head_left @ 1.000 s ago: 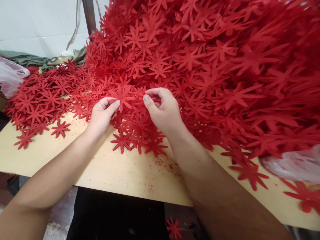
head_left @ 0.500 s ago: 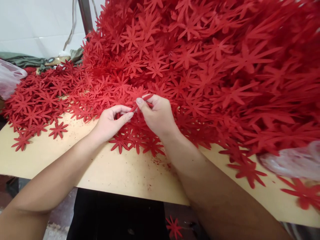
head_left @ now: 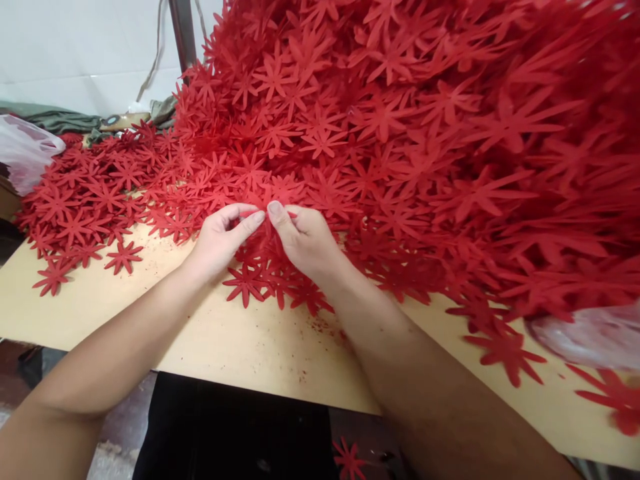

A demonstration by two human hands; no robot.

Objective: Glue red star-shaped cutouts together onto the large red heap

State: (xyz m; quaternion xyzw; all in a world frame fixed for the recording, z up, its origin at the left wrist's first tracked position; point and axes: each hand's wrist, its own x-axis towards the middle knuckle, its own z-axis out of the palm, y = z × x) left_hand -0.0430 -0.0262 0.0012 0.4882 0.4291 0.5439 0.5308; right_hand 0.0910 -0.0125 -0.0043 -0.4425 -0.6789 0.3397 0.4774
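My left hand (head_left: 219, 239) and my right hand (head_left: 309, 241) meet over the near edge of a big heap of red petal cutouts (head_left: 380, 120). Both pinch one red fabric-like petal cutout (head_left: 293, 215) between thumb and fingertips. Most of that piece is hidden by the fingers, and its red blends with the heap behind. The thumbs lie nearly tip to tip on top. Just below my hands, a flat star-shaped red cutout (head_left: 245, 283) with several narrow petals rests on the tabletop (head_left: 225, 340).
A smaller spread of darker red cutouts (head_left: 75, 207) lies to the left, near a plastic bag (head_left: 27, 150). Another clear bag (head_left: 595, 333) sits at the right. Red crumbs dot the table's front. One red cutout (head_left: 350, 459) is below the table edge.
My hands have come closer together, and the right has dropped slightly. The petal that stuck up from the right fingers is now mostly hidden. The view has shifted slightly left.
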